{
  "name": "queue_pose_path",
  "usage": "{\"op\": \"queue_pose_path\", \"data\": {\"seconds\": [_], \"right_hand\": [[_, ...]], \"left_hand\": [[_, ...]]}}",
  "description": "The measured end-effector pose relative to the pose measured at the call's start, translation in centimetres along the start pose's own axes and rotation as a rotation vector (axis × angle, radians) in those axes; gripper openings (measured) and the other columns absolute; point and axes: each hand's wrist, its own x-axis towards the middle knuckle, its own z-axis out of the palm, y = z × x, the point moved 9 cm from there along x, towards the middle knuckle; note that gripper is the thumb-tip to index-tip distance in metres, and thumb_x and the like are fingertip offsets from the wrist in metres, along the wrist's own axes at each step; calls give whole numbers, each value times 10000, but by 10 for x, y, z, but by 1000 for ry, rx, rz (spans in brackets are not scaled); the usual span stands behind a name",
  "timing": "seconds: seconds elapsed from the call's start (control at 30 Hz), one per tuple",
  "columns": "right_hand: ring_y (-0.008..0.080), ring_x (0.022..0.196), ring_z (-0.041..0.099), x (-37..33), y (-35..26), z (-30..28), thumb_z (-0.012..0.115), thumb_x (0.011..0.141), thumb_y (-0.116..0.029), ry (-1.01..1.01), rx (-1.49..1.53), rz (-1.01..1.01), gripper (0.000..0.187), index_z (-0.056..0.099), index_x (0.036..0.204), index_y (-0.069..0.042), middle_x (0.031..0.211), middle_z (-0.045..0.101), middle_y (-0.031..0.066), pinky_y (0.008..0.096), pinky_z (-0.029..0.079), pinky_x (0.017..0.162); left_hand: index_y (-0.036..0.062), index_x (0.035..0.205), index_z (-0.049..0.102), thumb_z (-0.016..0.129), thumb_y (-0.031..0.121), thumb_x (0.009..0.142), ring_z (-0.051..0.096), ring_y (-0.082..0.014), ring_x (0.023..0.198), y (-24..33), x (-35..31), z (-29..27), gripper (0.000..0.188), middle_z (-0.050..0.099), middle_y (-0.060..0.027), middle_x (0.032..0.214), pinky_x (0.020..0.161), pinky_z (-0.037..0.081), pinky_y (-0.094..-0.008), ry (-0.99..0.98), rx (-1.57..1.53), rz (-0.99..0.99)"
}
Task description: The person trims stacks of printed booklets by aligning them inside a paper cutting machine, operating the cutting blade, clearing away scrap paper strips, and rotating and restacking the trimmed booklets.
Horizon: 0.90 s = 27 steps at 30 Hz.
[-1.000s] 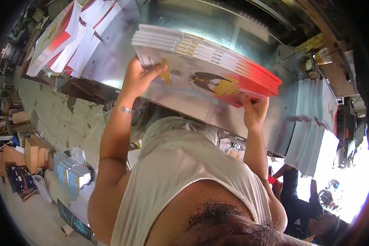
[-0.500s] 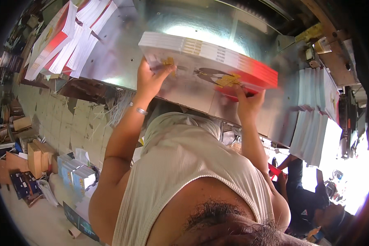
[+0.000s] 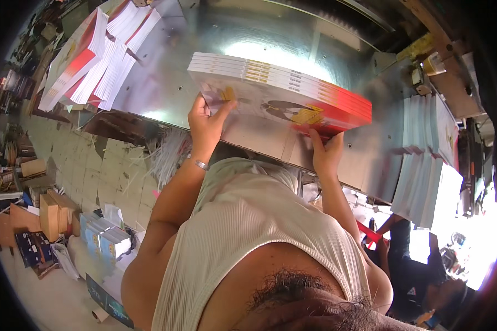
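Note:
Between my two hands is a stack of several books, spines facing away, with white, yellow and red bands along them. The lowest cover, white and red with a dark and yellow picture, tilts toward me. My left hand grips the stack near its left end, thumb on the cover and the other fingers partly hidden underneath. My right hand holds the lower edge toward the red end, its fingertips partly hidden by the books. The stack is held over a shiny metal table, close to its near edge.
Piles of books with red covers lie at the table's left end. More stacked books stand at the right. Paper strips hang below the table edge. Bundled blue-and-white books sit on the floor at left. Another person is at lower right.
The stack has come slightly down toward me, and its spines are sharper in view. My right hand has shifted a little left and lower; my left hand has moved slightly right and lower.

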Motion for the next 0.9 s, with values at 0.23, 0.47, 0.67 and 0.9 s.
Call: {"op": "queue_pose_path", "data": {"seconds": [0.23,0.47,0.67,0.9], "right_hand": [[238,888,685,-4,7,-4,664,918,-32,-96,-180,-62,355,495,1225,25,1008,695,158,359,523,793],[426,913,640,-4,3,-8,635,922,-43,-174,-453,-173,311,507,1197,28,1021,672,238,454,496,811],[386,925,639,2,-1,-15,644,909,-28,-182,-380,-137,322,516,1198,31,1012,670,220,431,494,812],[147,1035,592,24,4,-40,647,884,57,-116,0,45,420,488,1270,14,1126,624,104,305,486,891]], "left_hand": [[-30,1140,593,701,44,930,605,-100,936,3,-6,-7,248,677,-55,1056,839,487,-258,59,-58,64],[-38,1067,612,628,69,983,588,-67,876,-15,-7,-20,137,685,-50,954,781,470,-236,-38,281,2],[-57,1121,628,650,29,959,626,-77,910,-14,-5,-26,185,699,-50,999,810,497,-249,-62,201,-51],[-49,1162,672,719,59,907,682,-99,838,22,35,-2,281,752,-87,959,770,531,-266,-188,304,-96]]}}
